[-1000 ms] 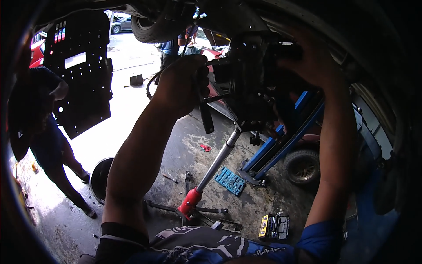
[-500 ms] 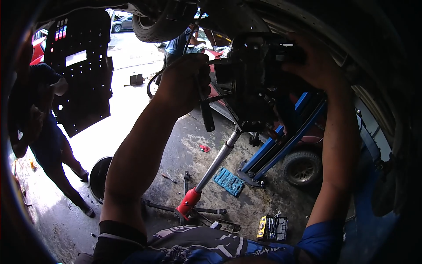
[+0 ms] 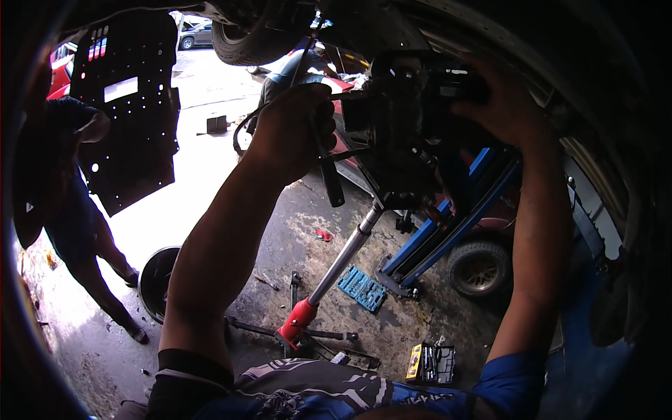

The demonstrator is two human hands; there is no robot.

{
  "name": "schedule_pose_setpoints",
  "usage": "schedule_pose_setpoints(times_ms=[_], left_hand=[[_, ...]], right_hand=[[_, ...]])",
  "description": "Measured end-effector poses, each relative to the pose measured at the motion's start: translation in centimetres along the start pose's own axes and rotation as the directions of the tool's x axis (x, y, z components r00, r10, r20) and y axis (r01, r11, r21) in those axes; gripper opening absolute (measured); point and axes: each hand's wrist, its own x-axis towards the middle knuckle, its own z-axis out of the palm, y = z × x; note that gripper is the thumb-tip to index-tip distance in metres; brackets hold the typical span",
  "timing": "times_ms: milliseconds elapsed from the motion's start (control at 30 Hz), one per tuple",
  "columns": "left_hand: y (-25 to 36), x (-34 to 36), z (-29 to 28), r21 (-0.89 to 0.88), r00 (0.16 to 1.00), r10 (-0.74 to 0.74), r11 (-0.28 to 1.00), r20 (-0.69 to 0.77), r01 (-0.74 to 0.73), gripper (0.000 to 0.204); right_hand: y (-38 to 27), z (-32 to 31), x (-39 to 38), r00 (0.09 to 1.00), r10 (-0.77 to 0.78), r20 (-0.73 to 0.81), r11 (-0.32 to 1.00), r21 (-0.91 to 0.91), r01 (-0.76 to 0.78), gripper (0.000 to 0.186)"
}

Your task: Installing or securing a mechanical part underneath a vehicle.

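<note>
Overhead hangs a dark metal assembly point(image 3: 392, 133), resting atop a tall jack pole point(image 3: 339, 262) with a red base point(image 3: 299, 322). My left hand point(image 3: 290, 129) is closed round a dark bar at the assembly's left side, and the bar's flat lower end hangs below the fist. Beside it a thin cable point(image 3: 238, 136) loops down. My right hand point(image 3: 500, 105) grips the right side of the assembly high up, its fingertips partly lost in shadow.
A co-worker point(image 3: 73, 182) stands left beside a hanging perforated panel point(image 3: 126, 140); another person point(image 3: 283, 70) bends over a red car behind. Blue lift rails point(image 3: 434, 238), a tyre point(image 3: 479, 269), turquoise socket case point(image 3: 360, 287), toolbox point(image 3: 430, 360) and round drain pan point(image 3: 154, 262) are below.
Both my hands hold their grips with hardly any movement. The person behind has bent further forward, and the co-worker on the left shifts the arms slightly.
</note>
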Motion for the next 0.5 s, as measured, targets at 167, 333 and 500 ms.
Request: schedule_pose_setpoints(times_ms=[167, 333, 500], left_hand=[[0.10, 0.04, -0.10, 0.006, 1.000, -0.013, 1.000, 0.021, 0.013, 0.019], [-0.01, -0.25, 0.25, 0.002, 0.999, -0.008, 1.000, 0.036, 0.008, 0.017], [-0.08, -0.46, -0.38, 0.089, 0.992, -0.006, 0.996, 0.126, -0.005, 0.027]], right_hand=[[-0.29, -0.07, -0.14, 1.000, 0.006, -0.012, 1.000, -0.019, -0.006, 0.077], [-0.23, 0.20, -0.15, 0.998, -0.035, -0.046, 0.999, -0.039, 0.033, 0.078], [-0.65, -0.04, -0.10, 1.000, -0.016, -0.022, 1.000, 0.001, 0.016, 0.079]])
